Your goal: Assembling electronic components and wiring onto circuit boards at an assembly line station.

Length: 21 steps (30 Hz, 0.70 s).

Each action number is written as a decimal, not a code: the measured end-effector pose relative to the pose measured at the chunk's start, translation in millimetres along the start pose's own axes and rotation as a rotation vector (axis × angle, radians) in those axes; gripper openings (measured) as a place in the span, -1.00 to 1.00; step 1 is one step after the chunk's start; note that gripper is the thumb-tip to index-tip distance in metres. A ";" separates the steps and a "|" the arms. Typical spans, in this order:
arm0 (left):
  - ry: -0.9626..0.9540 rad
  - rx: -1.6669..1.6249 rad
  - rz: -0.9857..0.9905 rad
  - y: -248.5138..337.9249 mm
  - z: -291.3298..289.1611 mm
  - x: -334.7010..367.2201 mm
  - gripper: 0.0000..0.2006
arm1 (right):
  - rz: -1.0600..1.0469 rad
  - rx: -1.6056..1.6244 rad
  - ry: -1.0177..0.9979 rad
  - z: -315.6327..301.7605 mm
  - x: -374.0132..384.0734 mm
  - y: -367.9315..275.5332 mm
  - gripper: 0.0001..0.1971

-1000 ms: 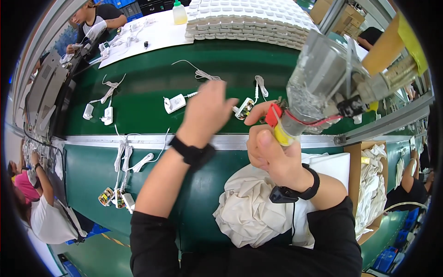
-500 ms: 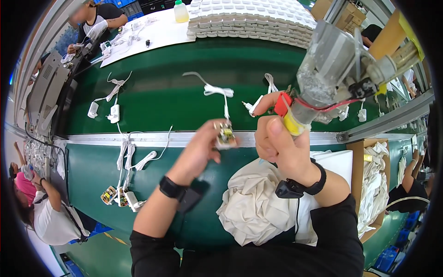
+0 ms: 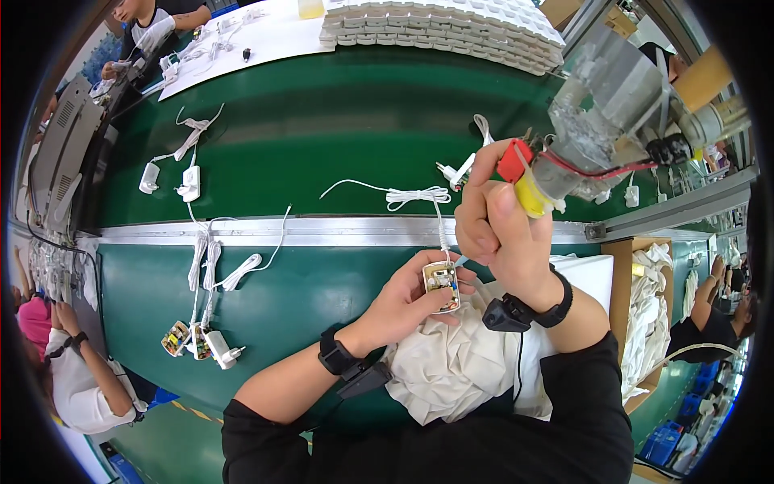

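In my left hand [image 3: 419, 294] lies an open white power adapter [image 3: 441, 284], its circuit board facing up and my thumb across the lower end. Its bundled white cable [image 3: 418, 197] runs away onto the green surface beyond. My right hand [image 3: 504, 238] is closed around the yellow-wrapped lower end of a hanging dispenser that looks like a glue gun [image 3: 592, 113], with a grey, crusted body. The index finger rests at its red trigger-like part. A thin blue tip shows below the right fingers, beside the adapter's upper corner; I cannot tell whether it touches.
Below my hands sits a crumpled cream cloth [image 3: 451, 359]. Adapters with cables [image 3: 197, 339] lie to the left, some with bare boards. A metal rail [image 3: 322, 231] crosses the bench. Stacked white trays [image 3: 439, 36] stand behind; a cardboard box [image 3: 621, 323] of cloth is at right.
My left hand has brought the open adapter right and nearer to me, under my right hand, dragging its cable along. My right hand keeps its grip on the dispenser.
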<state>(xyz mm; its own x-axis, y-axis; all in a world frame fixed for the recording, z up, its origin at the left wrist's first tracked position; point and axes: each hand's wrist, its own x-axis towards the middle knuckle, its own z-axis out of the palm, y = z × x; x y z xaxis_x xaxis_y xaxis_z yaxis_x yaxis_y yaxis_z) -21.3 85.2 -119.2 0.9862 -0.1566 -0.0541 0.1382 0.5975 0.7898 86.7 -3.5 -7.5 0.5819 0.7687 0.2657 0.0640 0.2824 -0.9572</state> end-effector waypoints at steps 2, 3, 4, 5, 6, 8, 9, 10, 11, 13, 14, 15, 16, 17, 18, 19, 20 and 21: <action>-0.003 -0.001 -0.001 1.6 1.1 -1.0 -0.59 | -0.007 -0.005 -0.010 1.0 -0.6 0.1 -0.63; -0.009 0.001 -0.002 2.3 1.6 -1.4 -0.59 | -0.010 -0.004 -0.008 1.7 -1.1 0.5 -0.63; -0.014 0.004 -0.004 2.3 1.8 -1.6 -0.59 | -0.013 -0.002 -0.006 2.4 -1.5 0.7 -0.62; -0.014 0.003 -0.005 1.7 1.6 -1.5 -0.59 | -0.017 0.000 -0.004 2.6 -2.0 0.9 -0.62; -0.021 -0.005 -0.002 0.8 1.4 -1.3 -0.59 | -0.016 0.000 -0.002 2.2 -2.3 1.2 -0.62; -0.038 -0.021 0.005 0.0 1.1 -1.1 -0.58 | -0.013 -0.010 0.009 1.2 -2.1 1.5 -0.61; -0.041 -0.020 0.004 0.2 1.1 -1.2 -0.58 | -0.013 -0.016 0.015 1.0 -2.3 1.3 -0.60; -0.042 -0.015 0.002 0.5 1.2 -1.3 -0.58 | -0.014 -0.017 0.017 1.3 -2.6 0.0 -0.60; -0.043 -0.011 0.000 0.7 1.3 -1.5 -0.59 | -0.007 -0.019 0.020 2.1 -2.8 -2.7 -0.60; -0.043 -0.008 -0.001 1.2 1.5 -2.0 -0.59 | 0.011 -0.022 0.022 4.1 -2.7 -7.2 -0.59; -0.006 -0.015 -0.004 1.5 1.7 -2.3 -0.60 | 0.012 -0.021 0.021 4.9 -2.7 -7.8 -0.59; 0.031 -0.023 -0.006 1.8 1.7 -2.6 -0.60 | 0.017 -0.007 0.012 6.0 -3.0 -8.1 -0.58; 0.068 -0.031 -0.009 1.9 1.2 -2.9 -0.61 | 0.022 0.008 0.003 7.0 -3.4 -7.8 -0.57; 0.072 -0.034 -0.009 2.2 -0.6 -2.9 -0.61 | 0.027 0.023 -0.007 8.0 -3.8 -7.0 -0.57; 0.107 -0.079 -0.006 3.5 -2.7 -1.6 -0.61 | 0.030 0.022 -0.007 8.0 -4.5 -6.5 -0.57; 0.142 -0.126 -0.004 5.0 -5.0 -0.4 -0.62 | 0.020 0.017 -0.017 7.7 -5.7 -4.4 -0.57; 0.177 -0.172 -0.001 6.3 -6.7 0.4 -0.62 | 0.010 0.013 -0.028 7.4 -6.9 -1.9 -0.56; 0.179 -0.176 -0.002 7.5 -7.7 0.8 -0.62 | 0.000 0.008 -0.039 7.3 -7.6 -0.1 -0.56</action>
<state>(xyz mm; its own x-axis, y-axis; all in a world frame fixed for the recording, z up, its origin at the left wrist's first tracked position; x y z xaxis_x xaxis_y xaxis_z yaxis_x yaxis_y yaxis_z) -18.8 95.6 -118.1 0.9843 -0.0255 -0.1747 0.1381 0.7277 0.6719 76.3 -5.2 -8.6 0.5500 0.7904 0.2697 0.0570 0.2867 -0.9563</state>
